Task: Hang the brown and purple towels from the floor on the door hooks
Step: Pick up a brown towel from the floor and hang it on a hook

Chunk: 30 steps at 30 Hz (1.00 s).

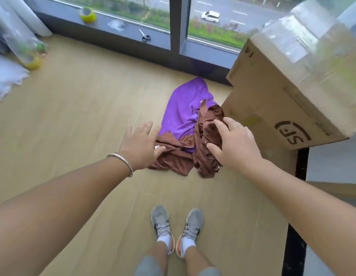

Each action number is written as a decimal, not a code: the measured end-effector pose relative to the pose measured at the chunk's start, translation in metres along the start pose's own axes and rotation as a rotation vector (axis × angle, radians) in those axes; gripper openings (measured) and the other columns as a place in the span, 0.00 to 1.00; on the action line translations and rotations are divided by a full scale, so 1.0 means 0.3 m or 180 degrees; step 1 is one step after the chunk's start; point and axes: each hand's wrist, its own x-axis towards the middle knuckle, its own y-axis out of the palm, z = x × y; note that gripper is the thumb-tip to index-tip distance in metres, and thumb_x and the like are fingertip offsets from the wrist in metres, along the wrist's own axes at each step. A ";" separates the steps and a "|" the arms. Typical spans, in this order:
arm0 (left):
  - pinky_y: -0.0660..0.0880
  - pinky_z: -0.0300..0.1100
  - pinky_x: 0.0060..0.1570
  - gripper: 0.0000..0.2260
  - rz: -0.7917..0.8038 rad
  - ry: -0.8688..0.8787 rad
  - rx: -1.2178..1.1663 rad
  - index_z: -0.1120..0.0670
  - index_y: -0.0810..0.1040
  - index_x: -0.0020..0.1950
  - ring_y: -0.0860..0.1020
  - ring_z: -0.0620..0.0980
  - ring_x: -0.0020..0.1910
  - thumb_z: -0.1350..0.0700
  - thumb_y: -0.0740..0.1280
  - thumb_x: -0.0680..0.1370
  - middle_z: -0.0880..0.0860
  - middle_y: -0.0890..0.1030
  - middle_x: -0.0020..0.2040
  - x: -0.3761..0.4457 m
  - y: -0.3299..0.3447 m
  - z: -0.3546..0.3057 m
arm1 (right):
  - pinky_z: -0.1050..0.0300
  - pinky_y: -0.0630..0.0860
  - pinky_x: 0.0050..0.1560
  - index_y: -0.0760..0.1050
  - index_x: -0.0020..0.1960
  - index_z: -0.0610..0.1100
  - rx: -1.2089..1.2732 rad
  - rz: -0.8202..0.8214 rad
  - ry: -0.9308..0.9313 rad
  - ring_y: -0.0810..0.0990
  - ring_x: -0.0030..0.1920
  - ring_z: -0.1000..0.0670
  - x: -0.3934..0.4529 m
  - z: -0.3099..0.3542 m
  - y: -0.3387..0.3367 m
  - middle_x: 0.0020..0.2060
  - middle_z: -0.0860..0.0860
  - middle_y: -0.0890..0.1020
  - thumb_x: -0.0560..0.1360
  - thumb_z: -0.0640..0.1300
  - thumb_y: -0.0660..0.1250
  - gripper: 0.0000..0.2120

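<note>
Head view, looking down at wood-look floor (77, 108). Purple towel (185, 108) lies spread on floor below the window sill (121, 26); brown towel (179, 156) is crumpled on its near edge, partly overlapping it, beside a cardboard box (276, 100). Right hand (233, 144) reaches over the raised bunch of brown towel, fingers curved and touching the fabric; whether it is actually gripping, cannot tell. Left hand (142, 146), silver bangle (121, 162) at wrist, fingers spread and relaxed, holds nothing, thumb at the towel's left edge. Scissors (144, 36) and yellow tape roll (87, 15) sit on sill.
</note>
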 end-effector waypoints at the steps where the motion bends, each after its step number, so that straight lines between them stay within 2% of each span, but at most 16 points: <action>1: 0.48 0.59 0.73 0.32 0.0093 -0.0068 -0.0041 0.48 0.46 0.79 0.52 0.52 0.77 0.36 0.50 0.79 0.54 0.50 0.79 0.036 0.106 0.020 | 0.43 0.55 0.73 0.58 0.76 0.49 -0.0011 0.0077 -0.0014 0.58 0.75 0.46 0.038 0.002 0.098 0.75 0.46 0.61 0.75 0.60 0.63 0.34; 5: 0.46 0.59 0.73 0.31 0.0455 -0.0402 -0.0277 0.47 0.46 0.79 0.50 0.52 0.77 0.36 0.50 0.79 0.52 0.50 0.79 0.144 0.528 0.100 | 0.43 0.55 0.73 0.57 0.77 0.49 -0.0059 0.0387 -0.0141 0.56 0.75 0.47 0.182 0.021 0.484 0.76 0.46 0.59 0.75 0.61 0.62 0.35; 9: 0.44 0.60 0.73 0.31 0.0664 -0.0589 -0.0376 0.47 0.45 0.78 0.47 0.50 0.77 0.36 0.49 0.79 0.51 0.48 0.79 0.269 0.917 0.166 | 0.44 0.57 0.72 0.57 0.76 0.49 -0.0171 0.0519 -0.0342 0.58 0.74 0.47 0.349 0.044 0.861 0.75 0.46 0.60 0.75 0.61 0.62 0.35; 16: 0.44 0.59 0.74 0.31 0.0602 -0.0854 -0.0590 0.46 0.44 0.79 0.46 0.50 0.77 0.36 0.48 0.79 0.51 0.48 0.79 0.618 1.423 0.264 | 0.43 0.58 0.71 0.59 0.75 0.50 -0.0341 0.0420 -0.0640 0.59 0.73 0.47 0.684 0.043 1.423 0.74 0.47 0.62 0.75 0.61 0.63 0.33; 21: 0.47 0.61 0.73 0.29 0.0208 -0.0938 -0.0777 0.45 0.48 0.78 0.49 0.51 0.77 0.37 0.48 0.80 0.52 0.51 0.79 0.893 1.592 0.328 | 0.41 0.56 0.72 0.63 0.73 0.48 -0.0576 0.0097 -0.0856 0.61 0.72 0.44 0.941 0.036 1.651 0.72 0.44 0.64 0.75 0.58 0.63 0.30; 25: 0.48 0.61 0.72 0.28 0.0022 -0.0798 -0.0714 0.43 0.48 0.78 0.50 0.53 0.77 0.38 0.50 0.80 0.54 0.51 0.79 1.114 1.642 0.387 | 0.41 0.57 0.71 0.65 0.72 0.47 -0.0632 -0.0229 -0.1046 0.60 0.73 0.44 1.177 0.059 1.758 0.72 0.44 0.65 0.78 0.54 0.62 0.25; 28: 0.50 0.62 0.72 0.32 0.0182 -0.0474 -0.0692 0.40 0.49 0.77 0.51 0.55 0.77 0.36 0.59 0.77 0.55 0.50 0.79 1.249 1.661 0.433 | 0.41 0.54 0.73 0.61 0.74 0.49 -0.0868 0.0014 -0.1227 0.53 0.76 0.45 1.343 0.090 1.822 0.74 0.45 0.60 0.74 0.59 0.67 0.33; 30: 0.53 0.61 0.71 0.35 0.0307 -0.0196 -0.0726 0.37 0.56 0.75 0.53 0.55 0.76 0.37 0.67 0.72 0.55 0.52 0.77 1.287 1.669 0.447 | 0.40 0.52 0.74 0.58 0.75 0.51 -0.1136 0.0389 -0.1397 0.49 0.77 0.44 1.402 0.116 1.855 0.76 0.45 0.56 0.69 0.63 0.71 0.41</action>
